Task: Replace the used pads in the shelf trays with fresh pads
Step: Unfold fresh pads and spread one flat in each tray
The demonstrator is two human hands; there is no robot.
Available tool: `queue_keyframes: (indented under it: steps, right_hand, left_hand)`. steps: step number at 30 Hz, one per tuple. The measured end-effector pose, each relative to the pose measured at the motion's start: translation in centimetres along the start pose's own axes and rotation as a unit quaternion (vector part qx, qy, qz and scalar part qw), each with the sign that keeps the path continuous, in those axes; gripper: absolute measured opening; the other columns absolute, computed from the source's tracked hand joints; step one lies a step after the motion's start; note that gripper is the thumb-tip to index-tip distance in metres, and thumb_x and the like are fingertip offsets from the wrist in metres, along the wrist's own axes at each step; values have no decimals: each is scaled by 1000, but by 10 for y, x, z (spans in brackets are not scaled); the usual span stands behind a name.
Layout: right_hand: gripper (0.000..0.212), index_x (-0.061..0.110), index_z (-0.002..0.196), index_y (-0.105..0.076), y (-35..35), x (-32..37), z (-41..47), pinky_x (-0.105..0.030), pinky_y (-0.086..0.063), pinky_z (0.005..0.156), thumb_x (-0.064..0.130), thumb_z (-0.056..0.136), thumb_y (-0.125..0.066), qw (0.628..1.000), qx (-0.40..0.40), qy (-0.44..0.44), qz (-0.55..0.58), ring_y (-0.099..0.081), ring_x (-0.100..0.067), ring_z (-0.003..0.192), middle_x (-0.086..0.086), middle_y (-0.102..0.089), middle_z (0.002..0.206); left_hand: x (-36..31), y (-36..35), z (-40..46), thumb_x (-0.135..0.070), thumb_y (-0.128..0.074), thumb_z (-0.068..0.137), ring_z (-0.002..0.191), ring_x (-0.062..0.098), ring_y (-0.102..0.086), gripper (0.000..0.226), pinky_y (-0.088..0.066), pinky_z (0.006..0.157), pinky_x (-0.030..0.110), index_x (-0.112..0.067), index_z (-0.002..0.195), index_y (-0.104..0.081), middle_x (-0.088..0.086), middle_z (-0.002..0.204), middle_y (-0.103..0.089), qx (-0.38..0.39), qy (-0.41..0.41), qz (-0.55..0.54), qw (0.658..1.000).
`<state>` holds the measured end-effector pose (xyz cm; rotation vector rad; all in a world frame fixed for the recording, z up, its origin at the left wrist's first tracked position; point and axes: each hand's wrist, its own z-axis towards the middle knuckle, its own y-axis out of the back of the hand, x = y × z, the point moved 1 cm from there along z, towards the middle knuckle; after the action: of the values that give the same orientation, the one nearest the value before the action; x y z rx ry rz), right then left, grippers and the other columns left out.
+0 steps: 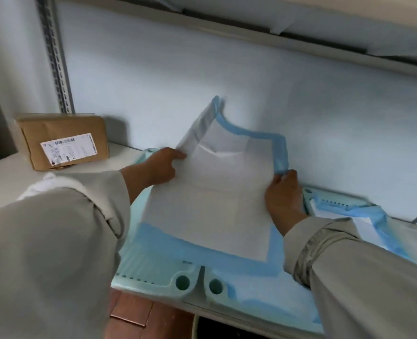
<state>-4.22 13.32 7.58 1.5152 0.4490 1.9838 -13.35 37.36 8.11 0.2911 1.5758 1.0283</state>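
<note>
Beige sleeves (56, 241) fill foreground. White shelf (4, 177) against pale wall, cardboard parcel (64, 141) at left, wooden floor (139, 316) below. Pad (214, 196) lies in mint tray (153, 280), far end lifted. Left hand (162, 167) pinches left edge; right hand (284, 194) closed on blue border. Neighbouring tray (337, 199) holds crumpled pad (364, 216).

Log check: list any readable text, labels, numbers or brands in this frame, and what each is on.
None can be read.
Label on the cardboard box: barcode and printed lines, too blurred to read.
Small dark mark on the tray rim: too small to read.
Pad, hands and shelf: no text seen.
</note>
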Motion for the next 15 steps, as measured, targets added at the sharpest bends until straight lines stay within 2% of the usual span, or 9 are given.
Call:
queue_keyframes:
  steps: [2,3,5,6,8,11,13,15]
  right_hand:
    - [30,-5,118,-49,-37,14,-4,-36,-40,92,16,99,-40,997,56,-40,43,-53,-36,116,-25,-55,124]
    - [33,-8,121,-49,-51,16,-7,-36,-42,92,15,98,-44,991,98,-67,67,-53,-35,116,-24,-54,126]
    - [32,-9,121,-52,-83,22,-23,-34,-47,83,8,93,-55,956,231,-119,135,-57,-31,109,-19,-58,123]
    - [32,-7,119,-52,-98,21,-32,-35,-49,83,3,90,-58,929,304,-147,150,-57,-31,107,-16,-58,121]
    - [34,-3,117,-47,-117,14,-46,-41,-50,91,-2,87,-61,901,397,-165,66,-57,-34,109,-19,-56,119]
    - [25,0,110,-49,-133,7,-56,-41,-50,95,6,88,-60,903,409,-62,-118,-57,-34,112,-19,-56,118]
    - [17,4,100,-48,-136,9,-58,-37,-51,94,8,89,-59,902,404,-40,-149,-58,-32,111,-14,-55,106]
    - [19,6,102,-48,-137,11,-59,-37,-52,91,8,88,-61,898,410,-43,-154,-59,-31,108,-12,-51,101]
  left_hand:
    - [25,17,7,6,-53,85,115,28,-54,51,-43,93,27,-13,132,-55,13,138,-49,-28,39,-17,999]
    - [36,21,8,4,-56,86,113,27,-54,51,-43,94,29,-12,134,-53,15,138,-48,-12,65,-40,997]
    - [64,26,1,4,-56,88,112,27,-53,61,-45,96,37,-16,143,-40,15,141,-44,62,141,-105,983]
    - [77,26,-5,6,-53,88,117,30,-52,68,-46,98,42,-20,147,-33,13,143,-43,107,174,-119,972]
    - [99,19,-17,11,-45,86,126,32,-48,75,-47,99,44,-26,149,-26,9,146,-38,175,217,-87,956]
    - [126,6,-29,17,-40,84,127,34,-46,78,-47,100,43,-29,147,-33,10,148,-33,216,251,-35,943]
    - [136,-2,-31,18,-38,82,127,35,-45,79,-46,102,43,-29,145,-36,12,148,-31,223,256,3,941]
    - [141,-5,-30,16,-35,83,131,32,-40,74,-42,104,36,-25,144,-39,12,149,-30,186,236,62,952]
